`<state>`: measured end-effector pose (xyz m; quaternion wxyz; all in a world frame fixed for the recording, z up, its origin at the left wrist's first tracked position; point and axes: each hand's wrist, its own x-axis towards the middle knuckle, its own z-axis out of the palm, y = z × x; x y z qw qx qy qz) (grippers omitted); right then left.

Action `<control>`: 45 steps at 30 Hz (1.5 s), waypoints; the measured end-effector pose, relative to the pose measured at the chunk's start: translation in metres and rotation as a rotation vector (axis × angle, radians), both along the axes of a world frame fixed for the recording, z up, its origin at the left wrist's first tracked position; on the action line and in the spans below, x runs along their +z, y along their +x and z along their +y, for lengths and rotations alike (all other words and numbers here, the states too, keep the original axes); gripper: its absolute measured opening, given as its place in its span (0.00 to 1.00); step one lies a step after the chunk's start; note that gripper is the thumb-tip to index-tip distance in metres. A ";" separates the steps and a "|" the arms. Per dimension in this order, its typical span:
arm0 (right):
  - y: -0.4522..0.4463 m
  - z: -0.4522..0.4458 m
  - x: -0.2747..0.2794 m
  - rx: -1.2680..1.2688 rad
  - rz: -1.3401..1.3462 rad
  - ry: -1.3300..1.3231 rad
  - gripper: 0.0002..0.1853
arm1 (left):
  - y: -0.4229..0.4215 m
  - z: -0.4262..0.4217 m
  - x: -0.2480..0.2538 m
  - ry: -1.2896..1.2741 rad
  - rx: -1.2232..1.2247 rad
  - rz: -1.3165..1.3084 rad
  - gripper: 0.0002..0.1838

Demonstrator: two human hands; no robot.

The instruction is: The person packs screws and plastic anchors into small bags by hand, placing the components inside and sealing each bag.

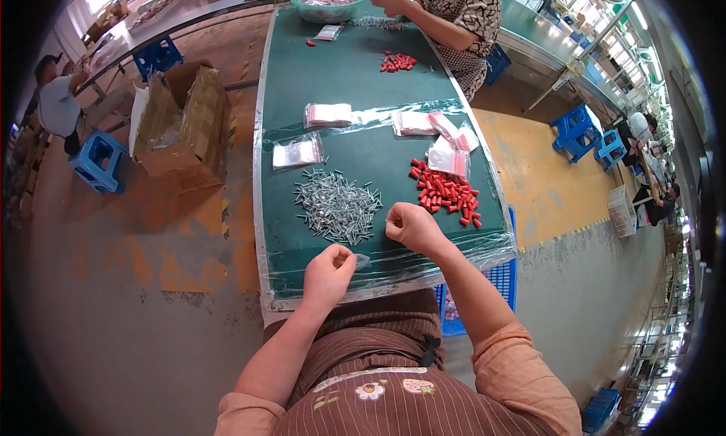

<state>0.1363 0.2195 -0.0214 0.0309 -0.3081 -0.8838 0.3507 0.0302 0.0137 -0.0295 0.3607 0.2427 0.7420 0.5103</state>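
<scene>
Apron (378, 413) nearest, screws (336, 207) beyond left fingers (344, 256)

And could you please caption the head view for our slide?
Left hand and right hand by piles of metal parts and red pieces on a green table.

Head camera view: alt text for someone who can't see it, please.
A bare left hand and bare right hand, fingers curled, are at the near end of a green tabletop; any held item is unclear. Beyond them lie a pile of small silvery metal pieces and, to its right, a pile of red cylindrical pieces, with clear plastic bags farther back.
</scene>
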 end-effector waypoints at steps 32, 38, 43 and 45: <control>0.022 -0.019 0.073 0.265 0.174 0.003 0.08 | 0.006 0.029 -0.005 0.023 0.000 -0.271 0.05; 0.024 -0.020 0.019 0.089 0.193 0.123 0.11 | -0.005 0.025 0.009 -0.073 0.034 -0.581 0.03; 0.000 -0.016 -0.003 0.242 0.196 0.376 0.10 | -0.012 0.020 0.007 -0.041 0.034 -0.785 0.03; -0.007 -0.015 -0.011 0.287 0.140 0.449 0.07 | -0.014 0.017 0.004 -0.043 0.038 -0.799 0.03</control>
